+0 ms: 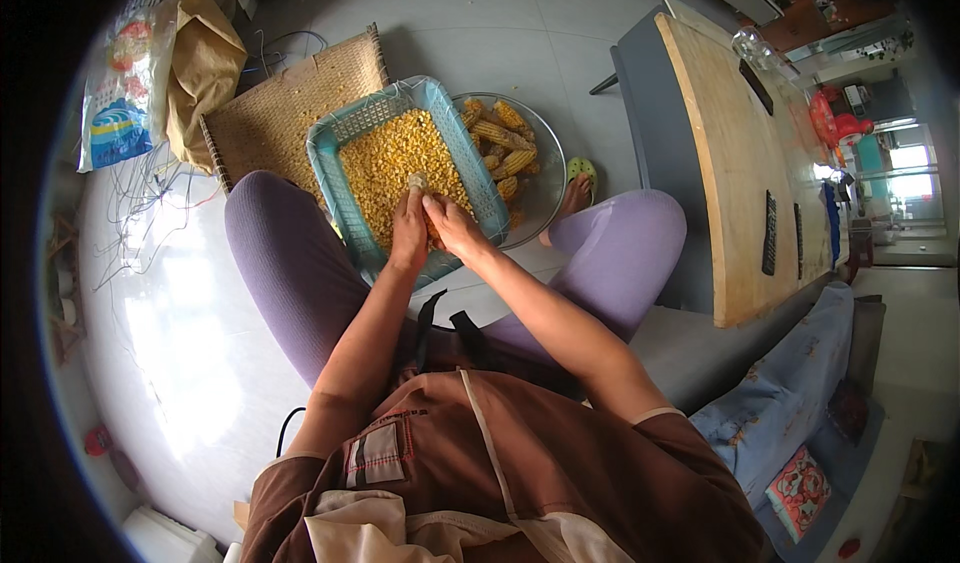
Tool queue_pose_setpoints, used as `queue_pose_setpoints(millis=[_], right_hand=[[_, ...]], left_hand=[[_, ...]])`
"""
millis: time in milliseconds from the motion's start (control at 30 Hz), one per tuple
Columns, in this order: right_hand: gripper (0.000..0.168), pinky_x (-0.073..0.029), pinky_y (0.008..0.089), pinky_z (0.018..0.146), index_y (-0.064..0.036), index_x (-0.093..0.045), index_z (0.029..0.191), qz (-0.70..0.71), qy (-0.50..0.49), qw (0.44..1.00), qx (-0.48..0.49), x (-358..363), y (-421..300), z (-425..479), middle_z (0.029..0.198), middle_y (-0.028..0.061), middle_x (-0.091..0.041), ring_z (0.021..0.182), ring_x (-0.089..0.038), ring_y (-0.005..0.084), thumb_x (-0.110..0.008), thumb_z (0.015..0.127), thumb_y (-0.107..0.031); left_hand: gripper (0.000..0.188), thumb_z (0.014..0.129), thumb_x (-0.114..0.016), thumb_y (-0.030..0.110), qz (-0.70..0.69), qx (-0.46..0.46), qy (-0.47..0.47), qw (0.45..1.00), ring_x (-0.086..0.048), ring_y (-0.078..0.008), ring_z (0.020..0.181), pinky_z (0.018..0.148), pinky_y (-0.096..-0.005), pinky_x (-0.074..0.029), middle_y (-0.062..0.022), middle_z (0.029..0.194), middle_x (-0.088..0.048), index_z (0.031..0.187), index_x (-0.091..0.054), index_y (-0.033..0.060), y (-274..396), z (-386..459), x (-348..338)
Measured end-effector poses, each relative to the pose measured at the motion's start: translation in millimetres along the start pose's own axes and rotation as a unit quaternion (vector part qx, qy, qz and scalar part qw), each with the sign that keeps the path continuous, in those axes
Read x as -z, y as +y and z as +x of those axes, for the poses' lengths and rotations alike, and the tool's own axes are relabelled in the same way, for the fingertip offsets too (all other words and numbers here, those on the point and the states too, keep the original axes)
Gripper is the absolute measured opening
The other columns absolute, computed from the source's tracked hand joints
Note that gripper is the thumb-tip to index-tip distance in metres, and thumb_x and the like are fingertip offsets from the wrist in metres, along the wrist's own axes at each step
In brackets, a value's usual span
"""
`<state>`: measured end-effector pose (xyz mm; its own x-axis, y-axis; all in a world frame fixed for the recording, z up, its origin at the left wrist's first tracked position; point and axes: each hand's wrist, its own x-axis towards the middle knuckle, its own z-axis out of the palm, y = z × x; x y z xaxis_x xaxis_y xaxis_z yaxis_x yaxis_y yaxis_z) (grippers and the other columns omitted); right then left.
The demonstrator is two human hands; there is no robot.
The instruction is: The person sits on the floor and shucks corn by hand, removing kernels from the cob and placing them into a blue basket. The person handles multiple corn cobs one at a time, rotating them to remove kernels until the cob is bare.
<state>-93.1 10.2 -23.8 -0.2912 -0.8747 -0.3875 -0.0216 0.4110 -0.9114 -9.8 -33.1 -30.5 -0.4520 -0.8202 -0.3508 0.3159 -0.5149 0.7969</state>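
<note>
My left hand (409, 227) and my right hand (453, 227) meet over a light blue plastic basket (474, 159). Between them they grip a corn cob (417, 181), whose pale tip sticks out past the fingers. Most of the cob is hidden by my hands. Loose yellow corn kernels (390, 150) cover the basket's bottom in a thick layer. Right of the basket, partly behind its rim, a round metal-rimmed sieve or tray (562, 159) lies on the floor. Several ears of corn (504, 136) are piled in it.
A woven bamboo tray (281, 116) with scattered kernels lies under the basket's left side. Farther left are a brown paper bag (201, 75), a printed plastic bag (124, 97) and loose wires (154, 203). A wooden-topped table (724, 180) with remote controls (769, 233) stands right.
</note>
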Motion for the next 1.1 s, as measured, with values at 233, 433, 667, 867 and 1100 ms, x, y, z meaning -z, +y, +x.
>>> queue_pose_setpoints(millis=[233, 433, 667, 867, 1100], right_hand=[[0.032, -0.031, 0.0212, 0.037, -0.008, -0.046, 0.084, 0.127, -0.023, 0.991, -0.032, 0, -19, -14, 0.057, -0.0018, -0.043, 0.045, -0.041, 0.0069, -0.037, 0.09, -0.039], [0.03, -0.031, 0.0217, 0.038, -0.008, -0.047, 0.089, 0.091, -0.018, 0.996, -0.004, -4, -9, -9, 0.057, -0.0018, -0.043, 0.045, -0.041, 0.0073, -0.038, 0.09, -0.037], [0.036, -0.04, 0.0352, 0.065, -0.002, -0.05, 0.099, 0.008, 0.011, 1.0, 0.009, -11, -5, -10, 0.084, 0.0157, -0.055, 0.077, -0.053, 0.0278, -0.041, 0.087, -0.035], [0.041, -0.042, 0.0352, 0.074, -0.002, -0.048, 0.107, 0.026, 0.025, 0.999, 0.008, -11, 5, -3, 0.097, 0.0167, -0.056, 0.089, -0.055, 0.0289, -0.042, 0.087, -0.037], [0.046, -0.045, 0.0229, 0.064, -0.008, -0.042, 0.118, 0.228, -0.058, 0.972, -0.009, 9, -26, -13, 0.099, 0.0031, -0.052, 0.086, -0.052, 0.0101, -0.045, 0.086, -0.041]], left_hand=[[0.031, 0.091, -0.031, 0.032, 0.037, 0.019, 0.03, 0.999, -0.045, -0.0124, 0.041, 0.034, -0.0247, -0.035, -0.0047, 0.058, -0.047, 0.086, -0.045, 0.0048, 21, -13, -16], [0.032, 0.092, -0.028, 0.03, 0.071, -0.038, 0.053, 0.995, -0.04, -0.0121, 0.034, 0.028, -0.025, -0.031, -0.0043, 0.053, -0.045, 0.081, -0.044, 0.0046, 15, -8, -11], [0.032, 0.09, -0.026, 0.026, 0.089, -0.037, 0.111, 0.989, -0.038, -0.0122, 0.033, 0.028, -0.0255, -0.032, -0.0041, 0.051, -0.043, 0.075, -0.044, 0.0048, 7, -6, -7], [0.034, 0.089, -0.032, 0.032, -0.031, 0.029, 0.106, 0.993, -0.045, -0.0127, 0.043, 0.036, -0.0269, -0.037, -0.0038, 0.059, -0.048, 0.081, -0.05, 0.0047, 15, -6, -11], [0.03, 0.087, -0.045, 0.031, -0.073, 0.041, -0.022, 0.996, -0.055, -0.0164, 0.07, 0.057, -0.0284, -0.046, -0.0072, 0.083, -0.055, 0.101, -0.049, 0.005, 30, -7, -12]])
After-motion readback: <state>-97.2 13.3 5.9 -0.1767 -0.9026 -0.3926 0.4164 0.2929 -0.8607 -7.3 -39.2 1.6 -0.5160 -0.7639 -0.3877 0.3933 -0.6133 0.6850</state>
